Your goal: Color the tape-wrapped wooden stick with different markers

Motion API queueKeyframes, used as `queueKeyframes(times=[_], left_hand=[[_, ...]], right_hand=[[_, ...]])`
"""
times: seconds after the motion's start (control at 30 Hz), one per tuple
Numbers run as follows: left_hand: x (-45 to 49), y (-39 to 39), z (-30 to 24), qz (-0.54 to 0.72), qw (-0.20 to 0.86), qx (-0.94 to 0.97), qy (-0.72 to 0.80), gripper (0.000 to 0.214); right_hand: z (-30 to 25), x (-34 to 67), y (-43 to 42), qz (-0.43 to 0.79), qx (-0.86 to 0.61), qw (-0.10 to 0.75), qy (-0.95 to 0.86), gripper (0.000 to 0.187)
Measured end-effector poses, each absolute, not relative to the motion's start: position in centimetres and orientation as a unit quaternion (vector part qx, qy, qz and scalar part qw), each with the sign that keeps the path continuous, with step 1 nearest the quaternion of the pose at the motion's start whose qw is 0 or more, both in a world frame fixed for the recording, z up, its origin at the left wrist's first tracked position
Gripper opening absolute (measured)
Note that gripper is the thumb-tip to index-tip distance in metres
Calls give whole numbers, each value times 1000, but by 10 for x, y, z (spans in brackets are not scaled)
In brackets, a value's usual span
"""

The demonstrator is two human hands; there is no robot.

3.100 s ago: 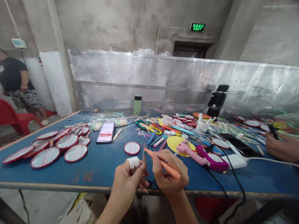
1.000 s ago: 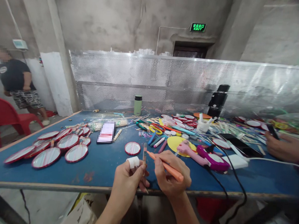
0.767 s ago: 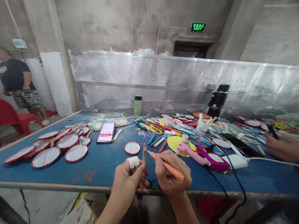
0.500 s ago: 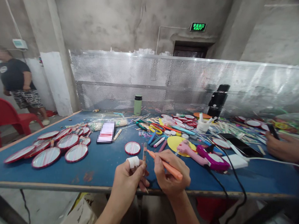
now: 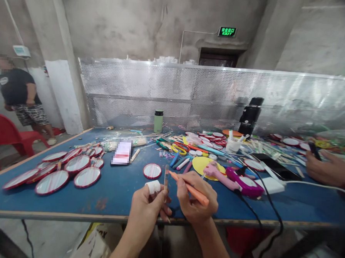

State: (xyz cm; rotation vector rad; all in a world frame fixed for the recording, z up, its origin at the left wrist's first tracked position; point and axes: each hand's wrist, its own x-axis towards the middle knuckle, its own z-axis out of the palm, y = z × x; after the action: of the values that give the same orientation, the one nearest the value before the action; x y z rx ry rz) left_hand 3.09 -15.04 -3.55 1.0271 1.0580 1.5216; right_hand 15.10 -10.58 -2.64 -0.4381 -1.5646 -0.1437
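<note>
Between the thumb and fingers of my left hand (image 5: 148,204) a thin flat wooden craft stick (image 5: 166,177) stands upright, its upper end darker. White tape wraps one finger of that hand. My right hand (image 5: 197,197) is closed in a writing grip round an orange marker pen (image 5: 196,195). The pen's tip points left and lies at the stick's edge; whether it touches, I cannot tell. Just beyond my left hand lies a round red-rimmed disc (image 5: 152,171) with a pale face, flat on the blue table (image 5: 113,197).
Several red-rimmed discs (image 5: 52,182) are heaped at the left, near a phone (image 5: 122,153). Markers (image 5: 183,163), a yellow oval (image 5: 198,165) and a pink glue gun (image 5: 216,171) lie to the right, with cables. A green bottle (image 5: 158,121) stands behind. Another person's hand (image 5: 322,164) holds a phone.
The view has shifted very slightly. Both hands keep their grips, with the marker tip still beside the stick.
</note>
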Motion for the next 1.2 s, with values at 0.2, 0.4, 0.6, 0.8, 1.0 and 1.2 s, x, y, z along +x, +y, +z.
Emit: queueKeyframes(times=[0.2,0.4,0.6,0.8,1.0,1.2], left_hand=[[31,-150,-36,625,488,427,435,32],[31,-150,-37,624,487,433,432,31],[30,-151,-38,622,479,441,435,28],[31,-150,-36,620,479,443,435,29],[30,-150,-38,620,479,443,437,29],[30,-150,-38,620,480,446,433,29]], right_hand=[[-25,151,-106,-69,-201,684,-698,16],[-25,152,-106,-70,-190,682,-703,18],[-26,151,-105,-70,-183,683,-703,18],[-26,149,-105,-77,-175,678,-710,21],[-27,150,-104,-77,-190,689,-695,19],[-26,149,-105,-70,-180,680,-707,19]])
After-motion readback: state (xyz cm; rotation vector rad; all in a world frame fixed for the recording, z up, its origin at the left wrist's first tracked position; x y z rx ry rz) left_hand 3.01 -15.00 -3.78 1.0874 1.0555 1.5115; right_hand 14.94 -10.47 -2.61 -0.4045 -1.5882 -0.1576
